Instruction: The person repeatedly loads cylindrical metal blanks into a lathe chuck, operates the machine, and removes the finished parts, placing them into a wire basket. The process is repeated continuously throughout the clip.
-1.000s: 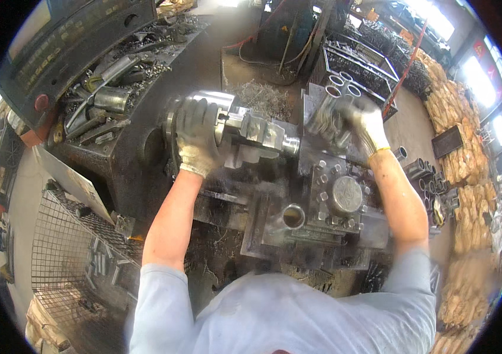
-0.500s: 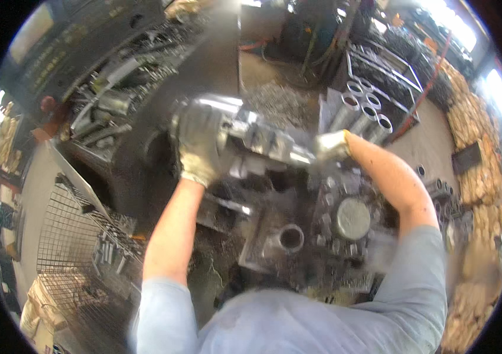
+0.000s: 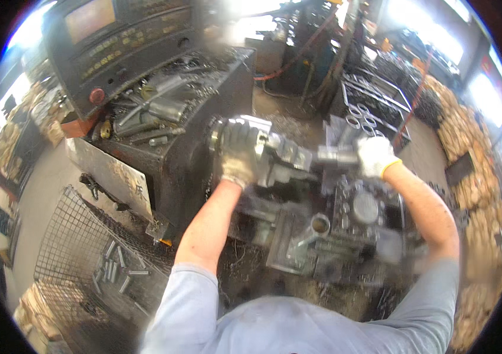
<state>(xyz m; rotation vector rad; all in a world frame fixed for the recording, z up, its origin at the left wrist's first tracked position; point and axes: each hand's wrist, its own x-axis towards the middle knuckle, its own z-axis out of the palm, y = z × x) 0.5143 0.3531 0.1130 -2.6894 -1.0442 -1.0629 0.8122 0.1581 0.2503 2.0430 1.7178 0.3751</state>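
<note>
Head view shows us carrying a long grey metal part (image 3: 286, 154) crosswise at about twelve o'clock from our chest, lifted above the machine fixture (image 3: 345, 230). Our left hand (image 3: 239, 154), in a soiled work glove, has its fingers clenched over the thick round end at nine o'clock of the part. Our right hand (image 3: 375, 156), in a white glove with a yellow cuff, has its fingers wrapped around the slim shaft end at three o'clock. Just below, the fixture carries a round cap (image 3: 365, 207) and an open bore (image 3: 320, 224); the picture is blurred there, so finer detail escapes us. At ten o'clock sits a tray of tools (image 3: 156, 112) beneath a control panel (image 3: 127, 41), and at seven o'clock a wire basket (image 3: 80, 248) holds small cylinders. We judge the heavy left end could sag or slip in a greasy glove and strike the fixture, or pinch our fingers against it.
</note>
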